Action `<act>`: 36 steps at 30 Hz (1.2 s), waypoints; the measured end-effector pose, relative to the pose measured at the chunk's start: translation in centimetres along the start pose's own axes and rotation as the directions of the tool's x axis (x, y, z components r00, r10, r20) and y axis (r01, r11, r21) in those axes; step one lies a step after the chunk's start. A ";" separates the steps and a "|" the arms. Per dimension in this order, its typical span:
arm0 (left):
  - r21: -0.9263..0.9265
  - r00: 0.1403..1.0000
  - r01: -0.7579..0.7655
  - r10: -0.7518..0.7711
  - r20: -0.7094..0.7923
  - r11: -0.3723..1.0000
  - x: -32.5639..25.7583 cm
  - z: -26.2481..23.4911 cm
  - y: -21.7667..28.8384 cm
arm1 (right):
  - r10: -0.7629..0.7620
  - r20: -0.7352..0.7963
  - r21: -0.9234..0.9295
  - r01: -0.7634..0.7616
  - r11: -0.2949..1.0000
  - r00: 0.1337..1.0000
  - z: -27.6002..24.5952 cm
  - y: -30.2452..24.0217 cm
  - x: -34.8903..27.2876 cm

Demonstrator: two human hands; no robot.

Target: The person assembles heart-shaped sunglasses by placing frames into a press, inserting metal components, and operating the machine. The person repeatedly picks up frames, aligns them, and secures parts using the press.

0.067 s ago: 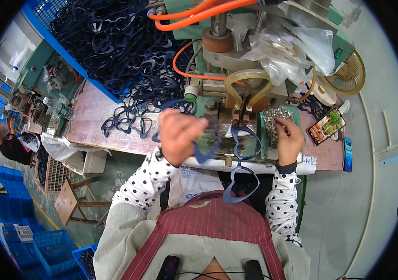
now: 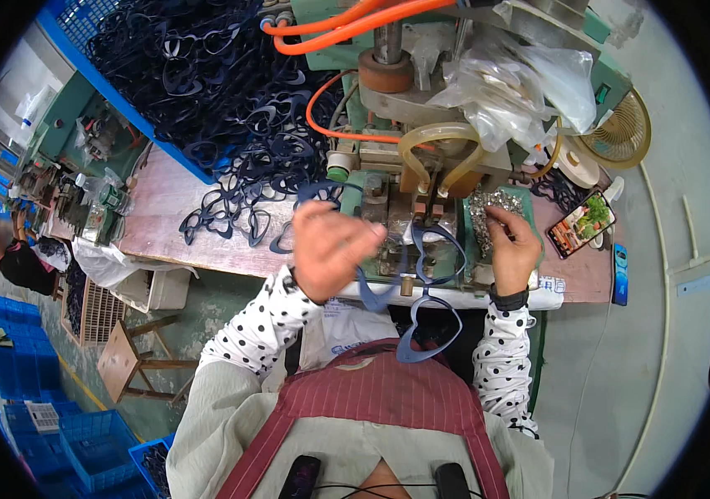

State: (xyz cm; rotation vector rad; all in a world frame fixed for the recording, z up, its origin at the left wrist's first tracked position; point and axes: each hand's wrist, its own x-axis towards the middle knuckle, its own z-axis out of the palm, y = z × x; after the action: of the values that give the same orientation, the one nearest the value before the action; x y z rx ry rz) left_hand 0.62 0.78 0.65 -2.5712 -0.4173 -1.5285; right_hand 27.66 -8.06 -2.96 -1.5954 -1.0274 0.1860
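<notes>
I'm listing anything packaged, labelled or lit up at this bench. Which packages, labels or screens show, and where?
Rectangular phone with lit screen: bench's right end, green and red picture.
Slim blue rectangular pack: right of the phone, at the bench edge.
Crumpled clear plastic bag: atop the green machine.

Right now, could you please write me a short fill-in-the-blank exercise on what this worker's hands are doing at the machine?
1. The left hand holds a dark blue ____-shaped eyeglass frame.
2. The right hand rests at a pile of small ____ metal parts.
3. The hoses atop the green machine are ____.
Missing words: heart; silver; orange.
</notes>
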 end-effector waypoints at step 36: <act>-0.625 0.927 -0.245 0.368 0.073 0.741 1.6 4.3 3.0 | 0.028 0.145 -0.624 0.070 0.778 0.989 -3.8 5.2 -1.0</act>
State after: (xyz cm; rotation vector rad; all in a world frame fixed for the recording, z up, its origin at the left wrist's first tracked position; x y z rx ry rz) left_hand 5.87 -0.77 0.05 -3.0515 0.5822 -1.4613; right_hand 32.04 -11.16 -6.61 -2.2013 -1.3089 -0.0746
